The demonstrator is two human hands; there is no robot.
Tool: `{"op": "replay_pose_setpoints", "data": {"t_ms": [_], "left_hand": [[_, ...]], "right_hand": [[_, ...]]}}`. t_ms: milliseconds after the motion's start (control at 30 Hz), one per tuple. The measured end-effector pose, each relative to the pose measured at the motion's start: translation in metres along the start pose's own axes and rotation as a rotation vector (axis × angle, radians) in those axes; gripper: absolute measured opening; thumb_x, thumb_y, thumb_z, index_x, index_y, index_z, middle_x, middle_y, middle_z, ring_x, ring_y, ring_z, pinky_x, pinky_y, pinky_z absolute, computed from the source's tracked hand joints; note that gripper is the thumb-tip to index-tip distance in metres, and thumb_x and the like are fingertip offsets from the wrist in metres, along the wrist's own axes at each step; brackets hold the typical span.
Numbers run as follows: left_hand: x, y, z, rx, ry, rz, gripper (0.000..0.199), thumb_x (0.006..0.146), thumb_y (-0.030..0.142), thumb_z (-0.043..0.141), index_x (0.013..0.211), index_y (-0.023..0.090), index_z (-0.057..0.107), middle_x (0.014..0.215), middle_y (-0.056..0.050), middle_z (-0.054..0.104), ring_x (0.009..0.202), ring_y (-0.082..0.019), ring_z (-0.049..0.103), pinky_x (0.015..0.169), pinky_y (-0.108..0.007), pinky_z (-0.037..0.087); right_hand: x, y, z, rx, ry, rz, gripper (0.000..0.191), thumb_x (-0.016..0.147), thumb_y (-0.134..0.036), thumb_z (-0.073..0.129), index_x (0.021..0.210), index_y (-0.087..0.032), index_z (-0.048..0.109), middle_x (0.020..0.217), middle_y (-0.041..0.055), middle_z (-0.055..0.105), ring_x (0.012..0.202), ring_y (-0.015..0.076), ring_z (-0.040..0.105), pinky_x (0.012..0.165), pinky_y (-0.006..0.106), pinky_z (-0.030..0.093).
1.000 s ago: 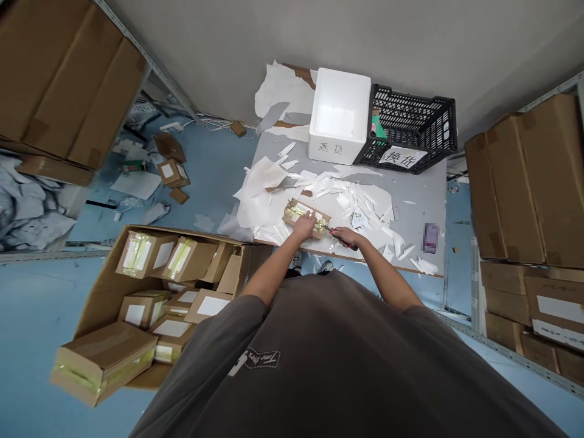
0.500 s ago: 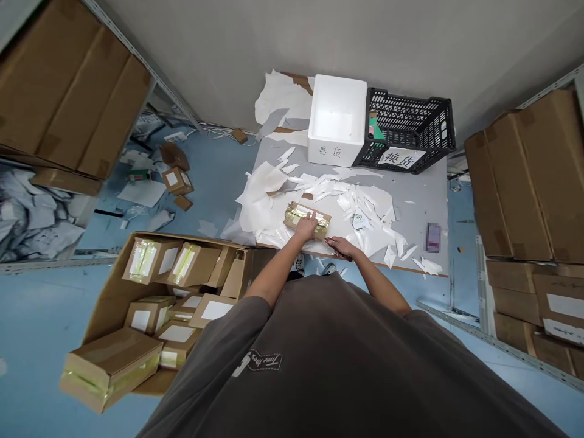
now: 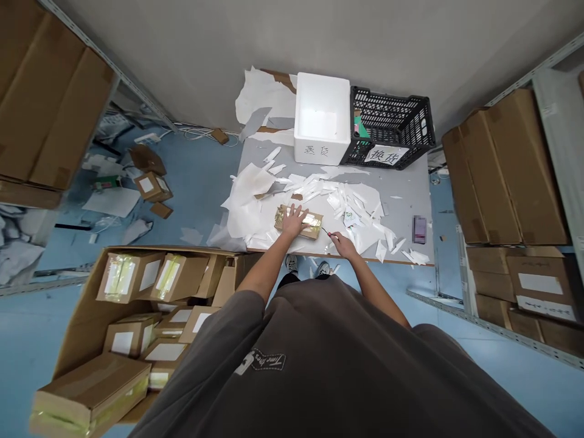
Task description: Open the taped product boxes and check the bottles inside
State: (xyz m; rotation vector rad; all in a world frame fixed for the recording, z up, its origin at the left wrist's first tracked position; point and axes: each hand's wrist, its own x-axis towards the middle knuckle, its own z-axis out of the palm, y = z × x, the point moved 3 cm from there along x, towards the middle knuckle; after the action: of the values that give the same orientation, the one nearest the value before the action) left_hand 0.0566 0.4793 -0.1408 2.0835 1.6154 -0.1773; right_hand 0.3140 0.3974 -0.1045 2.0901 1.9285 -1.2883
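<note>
At the back of my counter (image 3: pixel 408 185), a white foam box (image 3: pixel 322 121) stands beside a black crate (image 3: pixel 390 121); a blurred purple item (image 3: pixel 419 230) lies near the counter's right edge. White cables (image 3: pixel 195 132) trail left of the counter, tall cartons (image 3: pixel 508 173) stand right.

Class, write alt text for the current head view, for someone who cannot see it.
A left hand presses a taped cardboard box on a littered table; a right hand holds a thin tool beside it.
</note>
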Motion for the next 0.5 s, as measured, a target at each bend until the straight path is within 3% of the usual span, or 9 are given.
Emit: {"op": "replay_pose_setpoints", "data": {"t_ms": [133,300,500], "left_hand": [[-0.005,0.002,0.004,0.002,0.088,0.056,0.074,0.107,0.047,0.062,0.172,0.019,0.043,0.175,-0.023,0.043,0.171,-0.042,0.021,0.137,-0.06,0.018],[-0.01,0.0,0.011,-0.003,0.156,0.122,0.07,0.108,0.044,0.058,0.171,0.018,0.042,0.169,-0.024,0.051,0.168,-0.038,0.033,0.136,-0.06,0.022],[-0.007,-0.004,0.024,-0.053,0.158,0.105,0.071,0.107,0.043,0.059,0.17,0.017,0.043,0.172,-0.024,0.047,0.169,-0.037,0.03,0.138,-0.06,0.015]], "right_hand": [[0.007,-0.014,0.001,-0.173,-0.014,-0.062,0.033,0.113,-0.044,0.051,0.138,-0.026,0.065,0.129,0.0113,0.072,0.111,0.0277,0.068,0.084,0.03,0.047],[0.019,-0.033,0.0,-0.371,0.026,-0.089,0.035,0.115,-0.043,0.052,0.144,-0.026,0.061,0.132,0.0144,0.067,0.113,0.0294,0.067,0.088,0.033,0.047],[0.022,-0.031,-0.008,-0.511,0.023,-0.128,0.034,0.115,-0.044,0.052,0.143,-0.026,0.061,0.13,0.0148,0.065,0.111,0.0299,0.066,0.089,0.034,0.045]]}}
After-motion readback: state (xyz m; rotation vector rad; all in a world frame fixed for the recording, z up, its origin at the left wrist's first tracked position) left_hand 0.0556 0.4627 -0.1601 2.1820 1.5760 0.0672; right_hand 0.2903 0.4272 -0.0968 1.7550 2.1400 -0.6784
